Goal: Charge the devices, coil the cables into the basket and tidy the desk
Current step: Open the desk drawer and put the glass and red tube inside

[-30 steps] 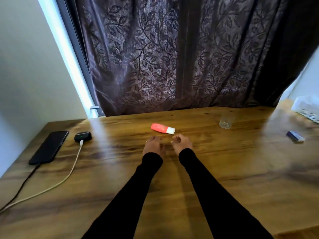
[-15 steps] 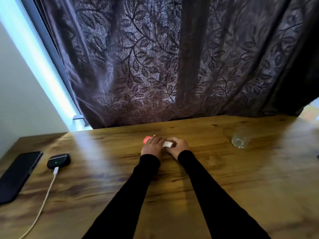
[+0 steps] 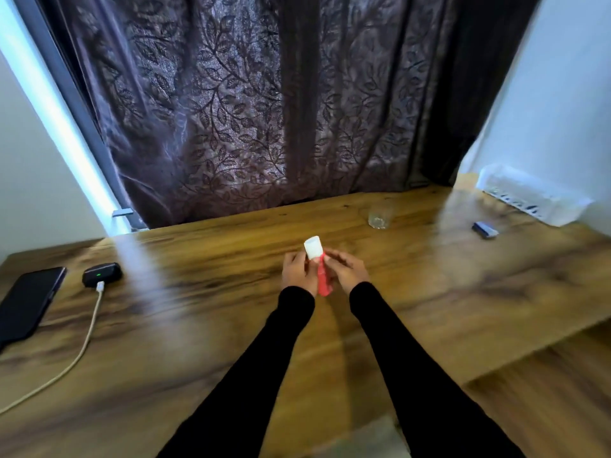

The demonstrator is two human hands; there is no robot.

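Note:
A red device with a white cap (image 3: 318, 263) stands nearly upright between my hands, lifted off the wooden desk (image 3: 205, 312). My left hand (image 3: 296, 272) grips its left side and my right hand (image 3: 347, 271) grips its right side, fingers curled round the red body. A black phone (image 3: 28, 300) lies at the desk's left edge. Beside it a black earbuds case (image 3: 101, 274) shows a green light, with a white cable (image 3: 79, 345) plugged into it. A white basket (image 3: 529, 196) stands at the far right.
A clear glass (image 3: 379, 215) stands near the back of the desk, right of centre. A small dark blue object (image 3: 484, 230) lies in front of the basket. A dark leaf-patterned curtain (image 3: 264, 104) hangs behind the desk. The desk steps down at the right front.
Both hands reached the red device lying on the desk, closed on it and raised it upright with the white cap up. The camera swung right, bringing the basket back into view.

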